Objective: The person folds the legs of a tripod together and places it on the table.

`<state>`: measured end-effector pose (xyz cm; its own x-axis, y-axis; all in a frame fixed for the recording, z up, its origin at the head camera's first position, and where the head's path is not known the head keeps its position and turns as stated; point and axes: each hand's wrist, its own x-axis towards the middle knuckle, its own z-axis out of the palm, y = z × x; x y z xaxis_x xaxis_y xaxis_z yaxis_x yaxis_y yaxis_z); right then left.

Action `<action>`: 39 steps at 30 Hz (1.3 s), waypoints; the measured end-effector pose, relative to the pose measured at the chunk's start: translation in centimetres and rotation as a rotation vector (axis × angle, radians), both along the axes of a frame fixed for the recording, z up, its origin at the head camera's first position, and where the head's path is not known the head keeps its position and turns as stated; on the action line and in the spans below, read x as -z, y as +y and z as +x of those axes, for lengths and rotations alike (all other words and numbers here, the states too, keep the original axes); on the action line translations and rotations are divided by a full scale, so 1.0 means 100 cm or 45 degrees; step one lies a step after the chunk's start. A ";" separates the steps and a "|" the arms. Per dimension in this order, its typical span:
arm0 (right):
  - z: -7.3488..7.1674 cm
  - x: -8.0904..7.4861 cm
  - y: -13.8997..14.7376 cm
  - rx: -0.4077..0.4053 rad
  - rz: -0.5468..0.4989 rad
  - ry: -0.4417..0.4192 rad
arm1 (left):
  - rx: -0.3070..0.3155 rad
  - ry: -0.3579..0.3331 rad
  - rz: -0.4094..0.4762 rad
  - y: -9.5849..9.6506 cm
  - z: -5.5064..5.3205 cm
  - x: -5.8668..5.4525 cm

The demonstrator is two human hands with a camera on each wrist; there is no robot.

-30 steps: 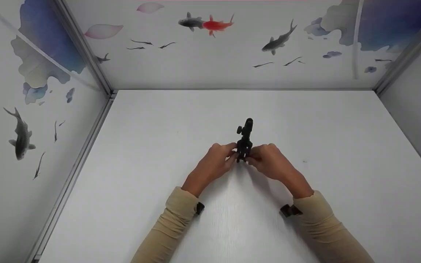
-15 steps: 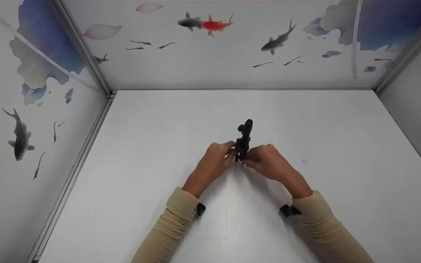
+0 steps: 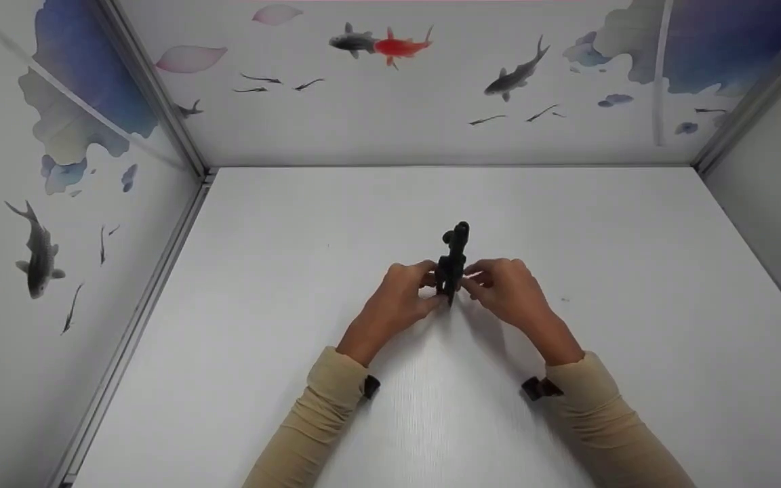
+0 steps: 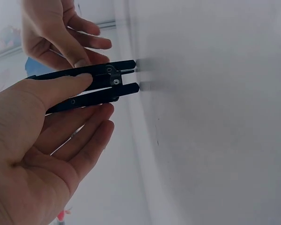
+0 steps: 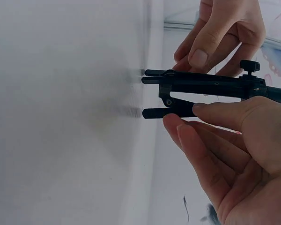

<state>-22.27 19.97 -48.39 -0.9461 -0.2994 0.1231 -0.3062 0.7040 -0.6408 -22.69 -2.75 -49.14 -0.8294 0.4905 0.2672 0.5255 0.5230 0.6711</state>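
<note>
A black mini tripod (image 3: pixel 457 252) stands upright on the white table, its legs close together but with gaps between them. My left hand (image 3: pixel 396 298) holds its left side low down; in the left wrist view the thumb lies over a leg (image 4: pixel 103 96), with fingers underneath. On the other side, my right hand (image 3: pixel 511 293) pinches one leg (image 5: pixel 180 111) between thumb and index finger, its remaining fingers loosely bent. A small knob (image 5: pixel 249 66) sticks out near the top of the legs. The leg tips point down to the tabletop.
The white table (image 3: pixel 295 230) is bounded by a back wall (image 3: pixel 390 129) and side walls printed with fish and petals. Metal frame strips (image 3: pixel 160 285) edge the left side. A small dark camera (image 3: pixel 371 387) sits at the left cuff, another camera (image 3: pixel 533 389) at the right.
The tripod has turned slightly and its legs look closer together. My right hand has shifted a little up and right, its fingers more spread. The left thumb has slid toward the front leg.
</note>
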 end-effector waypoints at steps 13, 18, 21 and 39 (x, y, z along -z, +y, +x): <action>0.002 -0.002 -0.001 -0.001 0.079 0.017 | 0.012 -0.019 0.115 0.001 -0.001 0.007; 0.001 -0.001 -0.003 -0.008 0.032 -0.035 | 0.014 -0.024 0.097 0.001 -0.001 0.006; 0.001 -0.001 -0.005 -0.013 0.017 -0.048 | 0.008 -0.023 0.057 0.000 0.001 0.005; 0.004 0.004 -0.006 0.012 0.039 0.102 | 0.016 0.028 -0.071 0.001 0.001 0.006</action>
<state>-21.90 19.40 -48.75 -0.9364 -0.2956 0.1893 -0.3490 0.7258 -0.5928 -22.62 -2.66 -49.74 -0.8174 0.5155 0.2572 0.5464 0.5525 0.6294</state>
